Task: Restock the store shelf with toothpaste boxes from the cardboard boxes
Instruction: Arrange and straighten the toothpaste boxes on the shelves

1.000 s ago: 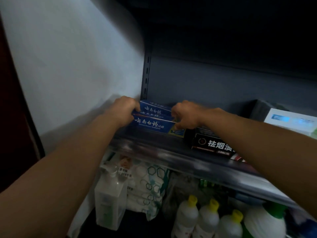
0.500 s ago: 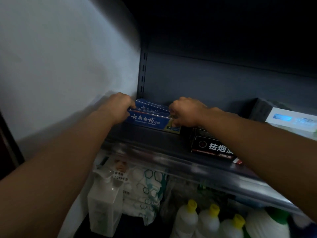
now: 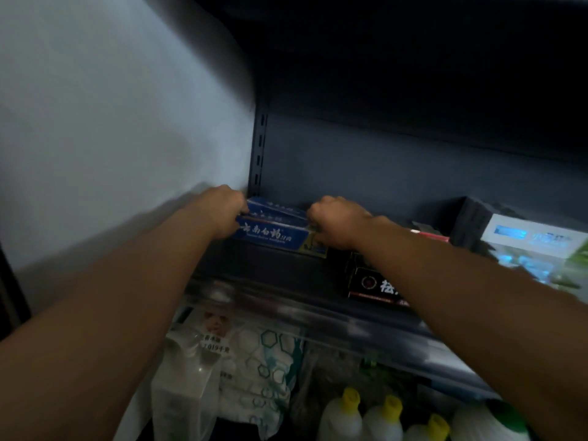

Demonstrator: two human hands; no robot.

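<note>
The blue toothpaste boxes (image 3: 273,229) lie stacked at the far left end of the dark shelf (image 3: 286,265), close to the back panel. The left hand (image 3: 222,208) is curled closed on their left end, and the right hand (image 3: 334,221) is closed as a fist on their right end. Just right of them lies a black box (image 3: 372,284) with white letters, partly under the right forearm. Below the shelf stand white bottles with yellow caps (image 3: 350,415).
</note>
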